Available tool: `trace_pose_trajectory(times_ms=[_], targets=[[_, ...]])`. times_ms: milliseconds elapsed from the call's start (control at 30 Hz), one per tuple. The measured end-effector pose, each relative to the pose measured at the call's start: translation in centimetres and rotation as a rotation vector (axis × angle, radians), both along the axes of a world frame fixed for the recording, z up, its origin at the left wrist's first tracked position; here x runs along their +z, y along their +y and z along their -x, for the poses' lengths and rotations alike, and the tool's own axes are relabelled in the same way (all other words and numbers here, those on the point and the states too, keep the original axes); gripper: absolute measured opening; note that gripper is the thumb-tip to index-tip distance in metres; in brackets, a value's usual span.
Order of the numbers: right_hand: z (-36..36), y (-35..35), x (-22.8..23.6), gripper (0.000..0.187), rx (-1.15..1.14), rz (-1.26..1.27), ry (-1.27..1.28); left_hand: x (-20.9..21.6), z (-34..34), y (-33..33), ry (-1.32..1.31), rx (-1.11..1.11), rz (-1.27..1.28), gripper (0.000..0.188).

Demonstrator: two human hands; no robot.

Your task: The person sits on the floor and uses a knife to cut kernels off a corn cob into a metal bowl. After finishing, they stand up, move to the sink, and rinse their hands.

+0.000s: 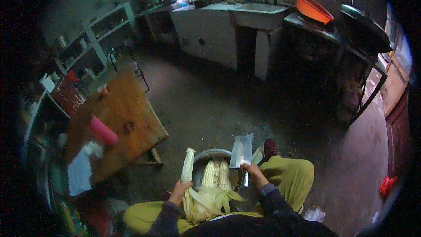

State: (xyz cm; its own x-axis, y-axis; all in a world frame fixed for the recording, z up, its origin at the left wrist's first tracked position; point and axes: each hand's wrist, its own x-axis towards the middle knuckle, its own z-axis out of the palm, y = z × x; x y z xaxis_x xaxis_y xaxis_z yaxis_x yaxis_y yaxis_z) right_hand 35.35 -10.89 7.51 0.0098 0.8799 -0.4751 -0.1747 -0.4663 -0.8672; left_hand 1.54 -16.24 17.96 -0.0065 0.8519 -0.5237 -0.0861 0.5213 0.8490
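My left hand (179, 192) is closed around the lower part of a pale ear of corn (188, 166), which stands nearly upright with its husk hanging below. In my right hand (255, 175) is a cleaver (241, 150), its broad blade pointing up and away from me. Between my hands, several peeled ears of corn (212, 174) lie side by side over a round metal basin (213, 152). Their pale yellow husks (206, 202) spread toward my lap. The blade is apart from the corn. The basin's inside is mostly hidden.
A wooden table (125, 114) at my left carries a pink cylinder (103, 131) and a white cloth or bag (81, 173). Across the room are a sink (258, 9) and an orange basin (314, 8). A crumpled plastic bag (314, 214) lies by my right leg.
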Motion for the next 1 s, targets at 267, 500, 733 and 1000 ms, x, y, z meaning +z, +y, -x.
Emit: trace_pose_trajectory(times_ms=[267, 500, 733, 1000], targets=[[-1.2, 1.1, -3.0, 0.022, 0.216, -0.005, -0.130, -0.9, -1.1, -2.1, 0.003, 0.102, -0.157, 0.036], [-2.0, 2.2, 1.3, 0.029, 0.392, -0.148, -0.147, -2.2, -1.1, 0.1, -0.119, 0.279, 0.110, 0.043], [1.7, 5.4, 0.9, 0.022, 0.494, -0.175, -0.223, -6.1, -0.6, -1.2, -0.041, 0.363, 0.113, 0.037], [6.0, 8.5, -4.0, 0.039, 0.532, -0.359, -0.503, -10.6, 1.1, -0.6, 0.022, 0.371, 0.218, 0.032]])
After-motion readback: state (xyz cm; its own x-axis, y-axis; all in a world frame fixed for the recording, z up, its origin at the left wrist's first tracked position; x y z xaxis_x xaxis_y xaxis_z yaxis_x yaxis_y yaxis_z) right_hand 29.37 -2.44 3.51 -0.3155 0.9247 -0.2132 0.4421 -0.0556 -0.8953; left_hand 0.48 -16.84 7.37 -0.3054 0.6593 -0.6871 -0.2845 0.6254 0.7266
